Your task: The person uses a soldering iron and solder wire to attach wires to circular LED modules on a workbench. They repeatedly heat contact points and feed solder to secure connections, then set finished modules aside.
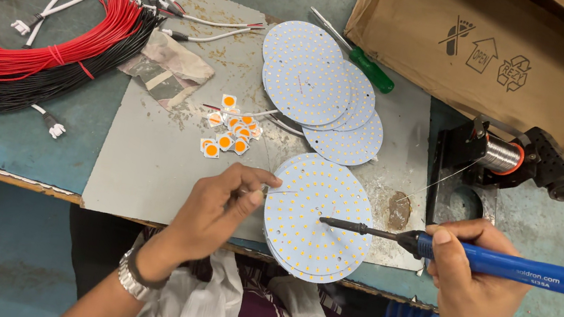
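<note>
Soldering iron (499,262), blue-handled, gripped in the right hand (474,276) with fingers wrapped closed around the front of the handle; its dark tip rests at the centre of the topmost round LED board (318,217). This board serves as landmark: it caps a short stack at the near edge of a grey work mat (146,160). Left hand (222,205), just left of the board, pinches a thin wire (277,191) between thumb and fingertips, closed narrowly on it, and the wire reaches onto the board's upper left rim. Beyond the board lies a fanned pile of similar discs (323,90); up and to its left, a scatter of small square LED chips (230,131); to its upper right, a solder spool (501,155) on a black stand, with a fine strand running down toward the mat. Far left of the board lie bundled red and black wires (19,56).

Handling, as judged: the board looks thin, light and stiff, its face studded with delicate emitters, best held by the bare rim. The iron is to be taken only by its insulated handle, since the metal shaft is presumably hot. The wire is limp and slippery, needing a fingertip pinch close to its end.
</note>
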A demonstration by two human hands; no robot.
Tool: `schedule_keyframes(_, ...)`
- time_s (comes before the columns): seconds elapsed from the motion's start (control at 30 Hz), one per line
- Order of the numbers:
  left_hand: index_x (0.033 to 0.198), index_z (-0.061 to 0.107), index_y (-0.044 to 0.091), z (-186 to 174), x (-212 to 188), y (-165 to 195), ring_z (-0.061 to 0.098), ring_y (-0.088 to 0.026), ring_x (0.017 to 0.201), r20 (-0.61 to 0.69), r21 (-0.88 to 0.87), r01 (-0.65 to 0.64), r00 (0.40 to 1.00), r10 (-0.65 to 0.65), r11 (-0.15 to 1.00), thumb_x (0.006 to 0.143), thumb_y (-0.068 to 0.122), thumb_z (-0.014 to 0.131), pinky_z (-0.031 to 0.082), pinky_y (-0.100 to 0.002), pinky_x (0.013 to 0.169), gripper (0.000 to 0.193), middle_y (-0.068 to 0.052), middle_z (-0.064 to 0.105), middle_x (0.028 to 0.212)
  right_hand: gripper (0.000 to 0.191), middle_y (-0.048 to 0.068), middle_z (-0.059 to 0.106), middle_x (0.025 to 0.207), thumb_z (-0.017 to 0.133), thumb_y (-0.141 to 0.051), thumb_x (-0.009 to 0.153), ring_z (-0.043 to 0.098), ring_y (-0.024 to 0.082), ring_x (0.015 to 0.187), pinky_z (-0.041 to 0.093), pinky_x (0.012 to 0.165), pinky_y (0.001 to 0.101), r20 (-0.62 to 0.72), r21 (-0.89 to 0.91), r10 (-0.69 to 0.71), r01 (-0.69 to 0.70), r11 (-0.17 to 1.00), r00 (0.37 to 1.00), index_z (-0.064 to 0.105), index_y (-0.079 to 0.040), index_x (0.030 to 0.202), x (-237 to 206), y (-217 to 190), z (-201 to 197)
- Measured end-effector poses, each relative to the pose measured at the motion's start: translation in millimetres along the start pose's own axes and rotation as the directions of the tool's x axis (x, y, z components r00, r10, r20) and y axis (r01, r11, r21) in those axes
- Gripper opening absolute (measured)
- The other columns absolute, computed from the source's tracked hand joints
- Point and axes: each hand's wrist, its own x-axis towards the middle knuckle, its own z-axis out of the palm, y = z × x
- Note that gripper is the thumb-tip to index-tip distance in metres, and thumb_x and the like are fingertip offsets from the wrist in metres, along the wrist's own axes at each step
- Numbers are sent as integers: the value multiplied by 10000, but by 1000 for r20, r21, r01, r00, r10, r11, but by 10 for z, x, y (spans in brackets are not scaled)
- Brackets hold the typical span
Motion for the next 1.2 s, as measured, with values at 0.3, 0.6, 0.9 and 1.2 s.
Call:
schedule_keyframes(0.3, 1084, 584, 49, -44, 18, -191, 631, -105, 845, 61, -228, -10, 998, 25, 974, 1080, 270, 509, 532, -269, 785, 233, -73, 718, 998, 194, 63, 563, 665, 662, -61, 1009, 445, 65, 478, 293, 437, 180, -154, 183, -80, 108, 977, 985, 637, 71, 870, -21, -27, -235)
schedule_keyframes(0.6, 1057, 512, 56, -145, -2, -248, 586, -97, 808, 111, -260, 87, 992, -60, 962, 1117, 276, 476, 521, -255, 707, 230, -73, 739, 1195, 171, 52, 526, 611, 646, -51, 928, 395, 61, 422, 289, 430, 183, -250, 300, -20, 98, 949, 968, 614, 67, 808, 14, -52, -208)
schedule_keyframes(0.9, 1131, 472, 56, -336, 637, -257, 625, -154, 1137, -259, -519, -226, 961, 101, 825, 1122, 198, 482, 586, -401, 1015, 143, -122, 621, 1221, 177, 102, 610, 717, 647, -48, 980, 467, 83, 470, 367, 455, 193, -277, 319, -122, 211, 924, 953, 623, 62, 844, -6, 77, -303)
schedule_keyframes(1.2, 958, 678, 41, -81, 1107, -82, 590, -80, 697, -14, -247, 174, 983, -183, 953, 974, 180, 686, 496, -308, 606, 139, -78, 696, 1004, 183, 80, 593, 694, 687, -61, 999, 485, 73, 505, 358, 502, 203, -142, 293, -47, 88, 952, 989, 645, 84, 895, -65, 241, -231)
